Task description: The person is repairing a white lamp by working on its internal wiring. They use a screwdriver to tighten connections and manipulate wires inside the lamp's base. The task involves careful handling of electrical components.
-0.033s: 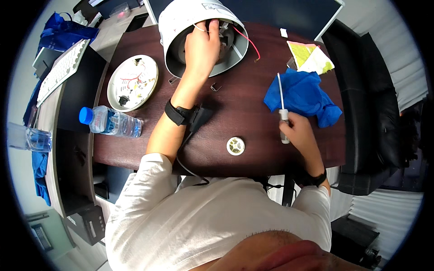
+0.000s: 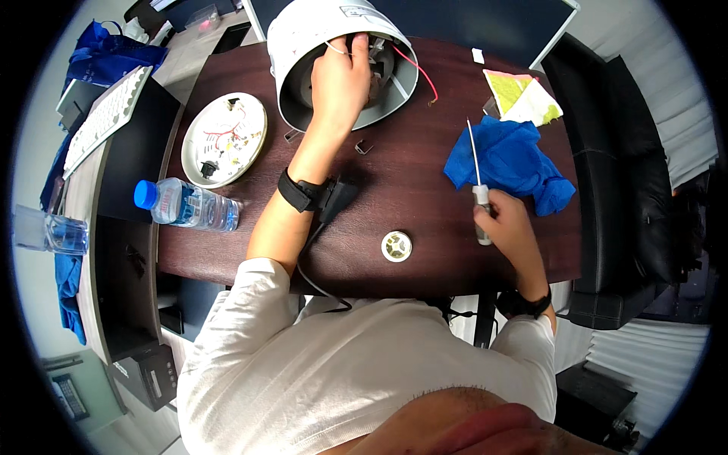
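Note:
A white appliance housing (image 2: 307, 45) lies on its side at the table's far edge, its open underside facing me. My left hand (image 2: 340, 83) reaches into it; the fingers are bent together around something among the inner parts, which the hand mostly hides. From the opening a red wire (image 2: 422, 72) hangs out to the right. In my right hand (image 2: 509, 220) is a screwdriver (image 2: 482, 199) with a pale handle, its shaft pointing away from me over a blue cloth (image 2: 504, 155). A small metal bracket (image 2: 364, 146) lies below the housing.
On the left stand a white dish (image 2: 194, 144) of wires and small parts and a water bottle (image 2: 199, 206). A round white piece (image 2: 396, 246) lies near the front edge. A black plug (image 2: 343, 199) and cord pass beside my left forearm. A yellow-white cloth (image 2: 523, 97) lies far right.
My right hand and the screwdriver handle have shifted slightly to the right and toward me, tilting the shaft a little. My left hand stays inside the housing.

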Available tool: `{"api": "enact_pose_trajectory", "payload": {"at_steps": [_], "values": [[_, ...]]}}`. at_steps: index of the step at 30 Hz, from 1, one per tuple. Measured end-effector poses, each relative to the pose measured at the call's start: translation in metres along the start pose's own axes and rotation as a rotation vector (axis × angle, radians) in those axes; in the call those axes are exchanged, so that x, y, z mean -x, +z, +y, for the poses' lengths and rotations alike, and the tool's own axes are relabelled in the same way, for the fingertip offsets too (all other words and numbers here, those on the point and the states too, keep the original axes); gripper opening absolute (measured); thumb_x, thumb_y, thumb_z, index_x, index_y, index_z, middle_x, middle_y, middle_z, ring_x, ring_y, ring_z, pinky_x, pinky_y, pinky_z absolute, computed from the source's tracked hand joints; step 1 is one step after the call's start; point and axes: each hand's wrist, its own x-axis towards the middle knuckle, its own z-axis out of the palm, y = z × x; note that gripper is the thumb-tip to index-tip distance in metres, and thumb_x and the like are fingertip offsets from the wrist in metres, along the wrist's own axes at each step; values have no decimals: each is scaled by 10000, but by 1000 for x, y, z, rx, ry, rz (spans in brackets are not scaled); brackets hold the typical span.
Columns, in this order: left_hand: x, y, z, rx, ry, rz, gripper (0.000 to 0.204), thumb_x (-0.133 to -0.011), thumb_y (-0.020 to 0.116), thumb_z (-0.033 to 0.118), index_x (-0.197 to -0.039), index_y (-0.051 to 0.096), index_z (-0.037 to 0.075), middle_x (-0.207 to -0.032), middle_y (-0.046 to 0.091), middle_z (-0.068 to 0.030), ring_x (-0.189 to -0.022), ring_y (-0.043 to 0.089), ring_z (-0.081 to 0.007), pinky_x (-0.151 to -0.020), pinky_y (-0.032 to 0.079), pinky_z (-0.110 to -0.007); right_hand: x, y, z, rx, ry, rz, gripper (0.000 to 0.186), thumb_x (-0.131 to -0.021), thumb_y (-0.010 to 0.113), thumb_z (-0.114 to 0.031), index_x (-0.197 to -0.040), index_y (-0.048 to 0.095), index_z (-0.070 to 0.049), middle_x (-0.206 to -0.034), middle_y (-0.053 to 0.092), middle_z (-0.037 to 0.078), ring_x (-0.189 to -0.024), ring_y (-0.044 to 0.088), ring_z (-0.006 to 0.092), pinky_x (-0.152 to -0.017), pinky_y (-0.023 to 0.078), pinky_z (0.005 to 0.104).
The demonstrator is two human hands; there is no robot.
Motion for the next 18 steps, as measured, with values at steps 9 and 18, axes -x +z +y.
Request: {"api": "enact_pose_trajectory", "payload": {"at_steps": [9, 18], "values": [[2, 4, 3, -24, 5, -28, 297, -946, 472, 281, -1071, 560, 26, -647, 628, -179, -623, 638, -354, -620, 494, -425, -48, 1, -77, -144, -253, 73, 186, -799, 670, -145, -852, 563, -3, -600, 560, 105, -496, 545, 167, -481, 404, 304], [-1, 16, -9, -54, 129, 27, 318, -954, 474, 269, -1103, 564, 3, -574, 602, -114, -396, 552, -182, -394, 429, -318, -81, 21, -75, -248, -227, 200, 216, -816, 655, -181, -822, 574, 19, -599, 564, 123, -502, 547, 153, -483, 399, 302]]}}
